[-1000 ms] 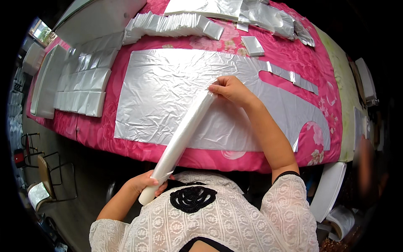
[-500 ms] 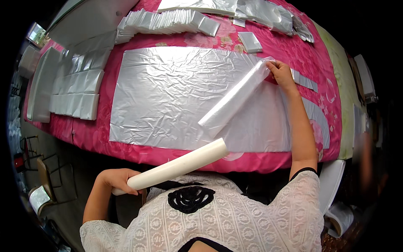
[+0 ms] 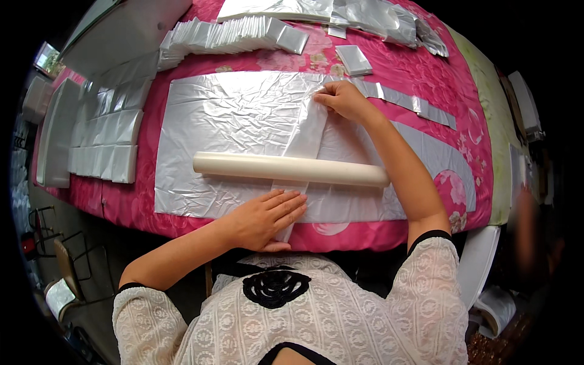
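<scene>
A large, wrinkled silvery plastic sheet (image 3: 222,118) lies spread on the table, with a folded strip of film (image 3: 309,129) running across it from far to near. Pinched between the thumb and fingers of my right hand (image 3: 345,102) is the strip's far end. My left hand (image 3: 267,219) rests flat at the near end, fingers stretched out over the film by the table's front edge. Between my hands a smooth white tube (image 3: 286,167) lies crosswise over the strip. Its right end meets my right forearm in this view.
A pink flowered cloth (image 3: 328,236) covers the table. Several folded silvery packets (image 3: 240,35) stand in a row at the back left, with flat packs (image 3: 106,146) below them. Another packet (image 3: 354,61) lies beyond my right hand. A chair (image 3: 66,267) stands at the left.
The white tube has left my left hand and now lies on the sheet. My left hand has come down flat on the film. My right hand has moved left with the film's far end.
</scene>
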Available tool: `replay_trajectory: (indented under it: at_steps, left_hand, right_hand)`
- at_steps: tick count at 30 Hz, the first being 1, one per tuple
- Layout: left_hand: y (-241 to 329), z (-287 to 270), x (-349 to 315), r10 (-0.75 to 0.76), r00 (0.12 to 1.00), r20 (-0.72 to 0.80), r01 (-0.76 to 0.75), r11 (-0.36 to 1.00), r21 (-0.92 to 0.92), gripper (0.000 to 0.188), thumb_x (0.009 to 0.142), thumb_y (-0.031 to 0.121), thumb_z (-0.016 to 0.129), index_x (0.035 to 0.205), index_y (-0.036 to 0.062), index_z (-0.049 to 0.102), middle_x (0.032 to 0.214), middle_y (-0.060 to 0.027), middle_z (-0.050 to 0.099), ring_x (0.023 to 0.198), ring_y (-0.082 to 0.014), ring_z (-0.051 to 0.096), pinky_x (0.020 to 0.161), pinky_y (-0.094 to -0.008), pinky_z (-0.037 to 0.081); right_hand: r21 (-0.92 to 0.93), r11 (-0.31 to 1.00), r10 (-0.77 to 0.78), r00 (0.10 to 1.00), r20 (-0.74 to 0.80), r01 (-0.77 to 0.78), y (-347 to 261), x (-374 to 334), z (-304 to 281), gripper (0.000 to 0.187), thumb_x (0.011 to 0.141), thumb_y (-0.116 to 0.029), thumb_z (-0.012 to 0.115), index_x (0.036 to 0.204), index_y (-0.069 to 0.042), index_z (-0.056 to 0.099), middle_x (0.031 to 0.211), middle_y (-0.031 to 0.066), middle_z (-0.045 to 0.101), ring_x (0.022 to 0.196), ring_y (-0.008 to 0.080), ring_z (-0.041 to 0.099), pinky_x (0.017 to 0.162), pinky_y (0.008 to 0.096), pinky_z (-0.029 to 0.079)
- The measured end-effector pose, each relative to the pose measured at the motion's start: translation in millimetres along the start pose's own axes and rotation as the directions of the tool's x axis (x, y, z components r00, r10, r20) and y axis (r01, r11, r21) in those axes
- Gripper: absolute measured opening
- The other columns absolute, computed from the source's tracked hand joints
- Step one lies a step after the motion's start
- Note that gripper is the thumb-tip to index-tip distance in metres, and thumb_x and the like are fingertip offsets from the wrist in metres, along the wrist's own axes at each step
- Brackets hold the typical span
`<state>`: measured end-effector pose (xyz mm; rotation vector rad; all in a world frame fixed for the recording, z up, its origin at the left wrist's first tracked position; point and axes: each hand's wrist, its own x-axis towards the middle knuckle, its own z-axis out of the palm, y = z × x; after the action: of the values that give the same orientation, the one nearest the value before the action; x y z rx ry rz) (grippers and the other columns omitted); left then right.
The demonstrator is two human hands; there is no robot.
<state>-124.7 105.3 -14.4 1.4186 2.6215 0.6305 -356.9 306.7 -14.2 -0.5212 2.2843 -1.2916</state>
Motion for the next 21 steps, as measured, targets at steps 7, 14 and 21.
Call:
replay_trajectory:
  at_steps: [7,14,21]
  left_hand:
    - [26,18,1,-0.093,0.990,0.110,0.089,0.995,0.041,0.083,0.082,0.056,0.044,0.134,-0.0071,0.030,0.144,-0.0209,0.024,0.134,-0.0311,0.023,0.109,-0.0428,0.017]
    - [54,44,5,-0.186,0.982,0.022,0.180,0.971,0.160,0.079,0.083,0.054,0.043,0.133,-0.0069,0.032,0.141,-0.0221,0.028,0.134,-0.0314,0.025,0.109,-0.0441,0.018]
    - [61,46,9,-0.213,0.977,0.004,0.206,0.952,0.224,0.072,0.082,0.045,0.048,0.131,-0.0060,0.035,0.141,-0.0217,0.030,0.132,-0.0324,0.027,0.108,-0.0449,0.019]
  right_hand:
    - [-0.428,0.903,-0.237,0.881,-0.410,0.044,-11,-12,-2,0.025,0.082,-0.020,0.061,0.100,-0.003,0.063,0.098,0.0117,0.061,0.085,0.0215,0.060,0.073,0.0320,0.048]
    - [-0.500,0.745,-0.475,0.877,0.069,0.442,-32,-148,84,0.039,0.076,-0.015,0.065,0.114,-0.006,0.057,0.103,0.0118,0.058,0.095,0.0290,0.054,0.083,0.0385,0.043]
    - [-0.577,0.707,-0.544,0.835,-0.076,0.408,-19,-96,58,0.037,0.078,-0.017,0.064,0.113,-0.008,0.059,0.102,0.0111,0.060,0.092,0.0288,0.055,0.080,0.0377,0.045]
